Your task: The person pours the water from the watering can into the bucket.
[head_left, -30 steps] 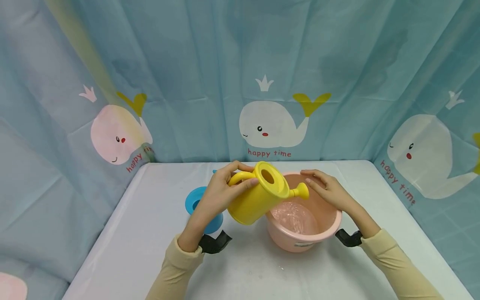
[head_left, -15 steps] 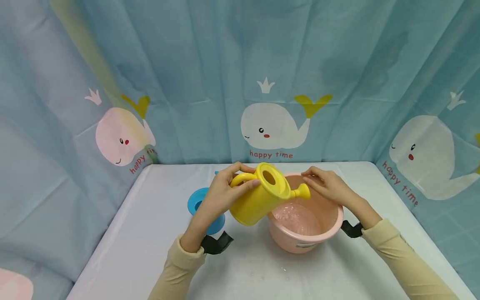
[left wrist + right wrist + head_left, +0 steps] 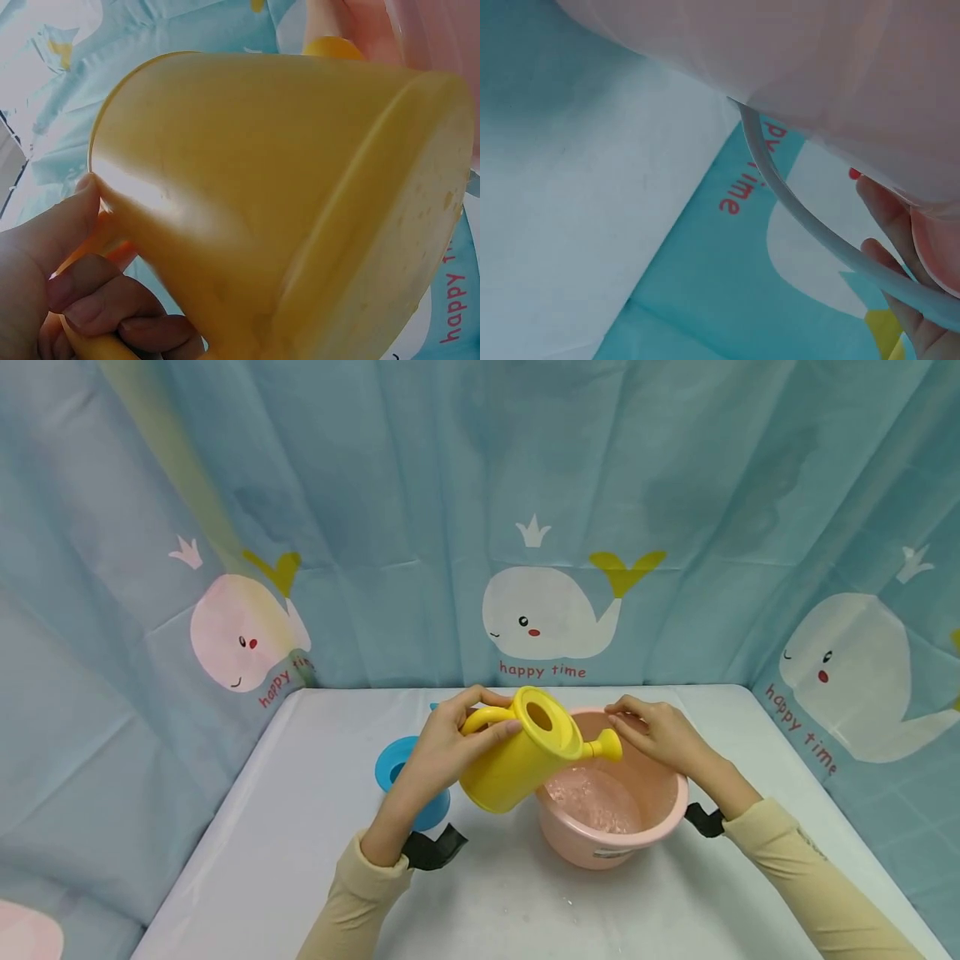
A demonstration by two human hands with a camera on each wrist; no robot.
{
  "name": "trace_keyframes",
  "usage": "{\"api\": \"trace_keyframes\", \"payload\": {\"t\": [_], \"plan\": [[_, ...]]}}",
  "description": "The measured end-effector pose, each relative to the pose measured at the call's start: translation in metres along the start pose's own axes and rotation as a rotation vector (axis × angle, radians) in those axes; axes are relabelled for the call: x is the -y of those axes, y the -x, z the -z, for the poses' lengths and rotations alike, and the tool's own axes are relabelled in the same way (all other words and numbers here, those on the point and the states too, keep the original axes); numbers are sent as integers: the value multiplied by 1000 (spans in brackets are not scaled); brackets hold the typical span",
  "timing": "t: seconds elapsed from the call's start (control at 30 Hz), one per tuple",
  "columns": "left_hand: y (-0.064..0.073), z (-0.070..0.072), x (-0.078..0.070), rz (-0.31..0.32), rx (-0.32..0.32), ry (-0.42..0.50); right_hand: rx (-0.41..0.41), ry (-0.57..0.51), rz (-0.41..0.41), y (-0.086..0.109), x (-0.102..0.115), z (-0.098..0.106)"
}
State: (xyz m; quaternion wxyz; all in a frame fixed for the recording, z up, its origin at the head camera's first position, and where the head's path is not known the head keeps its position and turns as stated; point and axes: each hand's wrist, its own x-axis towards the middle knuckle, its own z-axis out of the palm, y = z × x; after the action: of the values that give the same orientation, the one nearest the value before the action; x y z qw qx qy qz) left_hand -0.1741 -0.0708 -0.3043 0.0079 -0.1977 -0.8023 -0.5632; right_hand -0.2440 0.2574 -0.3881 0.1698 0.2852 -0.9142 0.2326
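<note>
In the left hand (image 3: pixel 448 739), gripped by its handle (image 3: pixel 487 713), the yellow watering can (image 3: pixel 501 777) tilts toward the pink basin (image 3: pixel 657 789); opposite, the right hand (image 3: pixel 660 735) grips the rim (image 3: pixel 630 840). Pouring seems the present step; the next move probably calls for more tilt.

The basin (image 3: pixel 633 839) stands on the table (image 3: pixel 262 843), water (image 3: pixel 592 797) in it. Left of it, in the left hand (image 3: pixel 453 743), is the watering can (image 3: pixel 513 764), its spout (image 3: pixel 602 746) over the basin. The right hand (image 3: pixel 652 735) is at the basin's far rim. A partly hidden object (image 3: pixel 390 760) lies left of the can, under the left forearm (image 3: pixel 393 814); the curtain (image 3: pixel 420 527) hangs behind the table.
</note>
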Motion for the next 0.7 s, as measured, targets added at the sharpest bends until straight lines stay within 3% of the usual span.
{"api": "trace_keyframes", "payload": {"t": [0.7], "plan": [[0,1,1,4,-7,9,-18,-52,-24,0,2,1]]}}
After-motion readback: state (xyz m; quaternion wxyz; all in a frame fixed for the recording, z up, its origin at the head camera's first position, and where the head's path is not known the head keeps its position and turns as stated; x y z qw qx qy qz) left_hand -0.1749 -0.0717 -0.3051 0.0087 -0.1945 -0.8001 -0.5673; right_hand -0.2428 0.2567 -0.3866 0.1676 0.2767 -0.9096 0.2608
